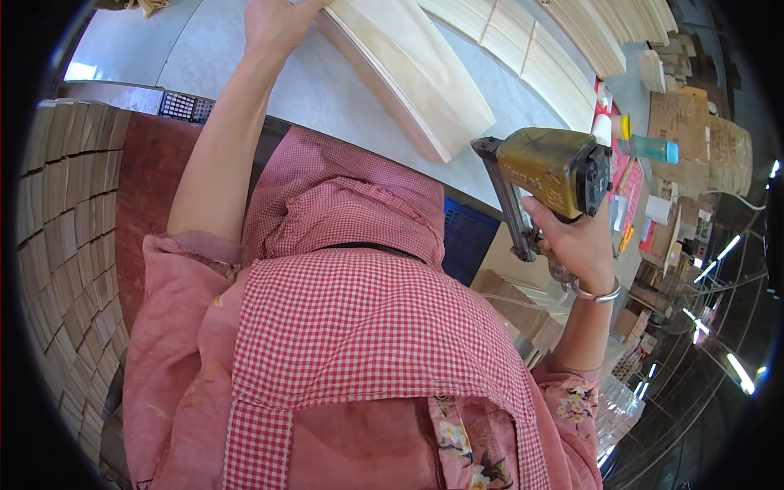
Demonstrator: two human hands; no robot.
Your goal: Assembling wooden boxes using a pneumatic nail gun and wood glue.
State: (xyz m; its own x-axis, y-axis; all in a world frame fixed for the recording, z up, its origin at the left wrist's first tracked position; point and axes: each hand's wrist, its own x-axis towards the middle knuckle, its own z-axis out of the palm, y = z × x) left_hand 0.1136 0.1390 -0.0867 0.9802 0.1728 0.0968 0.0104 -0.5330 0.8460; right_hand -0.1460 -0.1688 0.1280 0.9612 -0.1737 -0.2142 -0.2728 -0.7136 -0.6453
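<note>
My right hand (578, 245) is wrapped round the handle of a pneumatic nail gun (543, 167) with a worn yellow-brown body and a black magazine. The gun is raised at the right, by the near edge of the worktable (327, 94). A pale, long wooden piece (408, 69), with layered edges along its near side, lies slantwise on the tabletop. At the top edge of the picture, my left hand (273, 28) is beside the far end of this piece. Its thumb points toward the wood; the other fingers are cut off or hidden, so its grip cannot be seen.
More pale wooden slats (523, 49) lie farther back on the table. A teal bottle (649, 149) and a yellow-capped item stand at the right. Stacked wood (69, 245) rises at the left. A blue crate (469, 241) sits below the table edge. Cardboard boxes (682, 122) stand beyond.
</note>
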